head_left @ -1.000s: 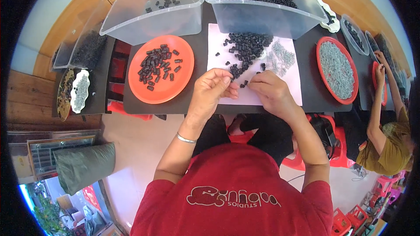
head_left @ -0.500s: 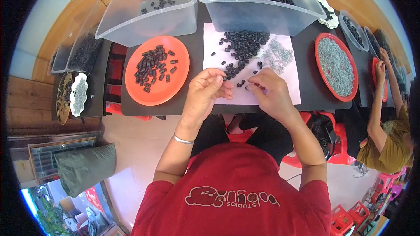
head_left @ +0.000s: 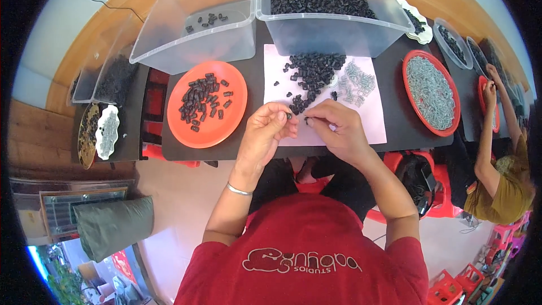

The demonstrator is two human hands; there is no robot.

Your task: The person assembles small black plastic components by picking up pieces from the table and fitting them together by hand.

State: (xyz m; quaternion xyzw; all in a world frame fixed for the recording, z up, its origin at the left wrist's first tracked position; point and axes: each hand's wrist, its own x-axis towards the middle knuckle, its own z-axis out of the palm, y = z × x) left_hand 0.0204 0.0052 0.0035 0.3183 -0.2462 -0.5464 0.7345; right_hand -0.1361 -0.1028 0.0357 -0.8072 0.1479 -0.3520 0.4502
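Over the front of a pale pink sheet (head_left: pixel 361 130), my left hand (head_left: pixel 264 133) is closed, thumb and fingertips pinching a small black plastic part (head_left: pixel 288 116). My right hand (head_left: pixel 341 129) is closed too, its fingertips on another small black piece (head_left: pixel 308 120) close to the left fingertips. The two pieces are apart. Just beyond my hands lies a heap of black plastic parts (head_left: pixel 316 73) on the sheet. Beside it, to the right, is a patch of loose silvery screws (head_left: pixel 359 83). The finer shape of what I hold is too small to tell.
At left stands an orange-red plate (head_left: pixel 180 130) of black cylindrical parts; at right, a red tray (head_left: pixel 407 93) full of screws. Two clear plastic bins, left (head_left: pixel 192 56) and right (head_left: pixel 339 31), stand at the back. Another person's arms (head_left: pixel 489 147) work at the far right.
My right hand has moved left toward the left hand, now with a black piece at its fingertips. My left hand keeps its pinch. The whole view has shifted slightly.
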